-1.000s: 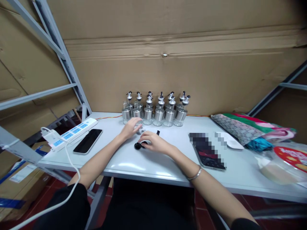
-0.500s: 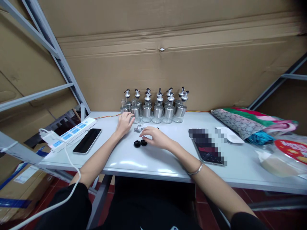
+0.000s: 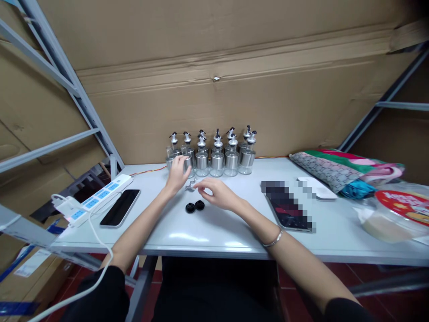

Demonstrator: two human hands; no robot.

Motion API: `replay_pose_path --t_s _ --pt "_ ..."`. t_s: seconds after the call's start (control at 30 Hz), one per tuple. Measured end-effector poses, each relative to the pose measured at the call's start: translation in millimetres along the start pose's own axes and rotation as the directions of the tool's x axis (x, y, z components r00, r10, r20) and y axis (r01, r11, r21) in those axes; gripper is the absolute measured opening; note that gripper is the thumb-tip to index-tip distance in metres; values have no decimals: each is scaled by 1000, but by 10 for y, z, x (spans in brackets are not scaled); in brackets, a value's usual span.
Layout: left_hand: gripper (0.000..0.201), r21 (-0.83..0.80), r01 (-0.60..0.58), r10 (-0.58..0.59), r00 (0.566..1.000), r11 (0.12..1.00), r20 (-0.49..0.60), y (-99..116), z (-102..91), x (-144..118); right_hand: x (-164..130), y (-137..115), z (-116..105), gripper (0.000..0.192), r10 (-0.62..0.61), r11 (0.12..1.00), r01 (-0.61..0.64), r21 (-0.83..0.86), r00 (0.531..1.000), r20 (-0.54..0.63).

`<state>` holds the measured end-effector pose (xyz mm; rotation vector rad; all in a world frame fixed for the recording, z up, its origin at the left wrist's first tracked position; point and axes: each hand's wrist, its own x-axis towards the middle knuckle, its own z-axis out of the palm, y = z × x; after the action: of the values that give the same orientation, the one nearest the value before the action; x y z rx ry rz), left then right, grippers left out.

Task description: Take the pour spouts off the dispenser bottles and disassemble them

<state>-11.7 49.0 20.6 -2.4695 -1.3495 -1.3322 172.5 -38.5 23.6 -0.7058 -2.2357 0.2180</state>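
My left hand (image 3: 177,173) reaches to the left end of the bottle group, its fingers apart in front of a glass bottle with a steel sleeve (image 3: 188,154). That bottle has no spout on top, and the fingers partly cover it; a grip does not show. My right hand (image 3: 216,193) hovers over the table with bent fingers, thumb and forefinger apart. Its fingertips are beside small silver pourer parts (image 3: 191,185); whether they touch is unclear. Two round black stoppers (image 3: 190,208) lie just below, toward me. Several bottles (image 3: 217,162) carry silver pourer spouts with black tips.
At left lie a phone (image 3: 120,208) and a white power strip (image 3: 100,197) with a cable crossing my left arm. To the right are another phone (image 3: 290,210), a white item (image 3: 323,190), a colourful fabric bundle (image 3: 355,172) and a red-lidded tub (image 3: 398,214). Cardboard (image 3: 214,107) stands behind.
My left hand has moved up and forward to the spoutless bottle. My right hand has shifted slightly, uncovering the second black stopper. The camera view has tilted a little.
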Motion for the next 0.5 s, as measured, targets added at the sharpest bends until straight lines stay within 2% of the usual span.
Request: replay_pose_path --t_s 0.07,0.13,0.3,0.5 --pt "53 -98 22 -25 999 995 -21 117 106 199 6 10 -17 26 -1 1000 1 2 999 -34" --pt "59 -184 74 -81 996 980 -30 216 243 407 8 18 -31 28 16 1000 -15 16 996 -83" --pt "56 -286 217 -217 976 933 32 385 513 709 7 15 -64 33 88 994 -69 90 970 -227" --pt "39 -289 256 -274 961 922 -23 458 581 773 6 12 -89 31 68 997 -50 65 942 -329"
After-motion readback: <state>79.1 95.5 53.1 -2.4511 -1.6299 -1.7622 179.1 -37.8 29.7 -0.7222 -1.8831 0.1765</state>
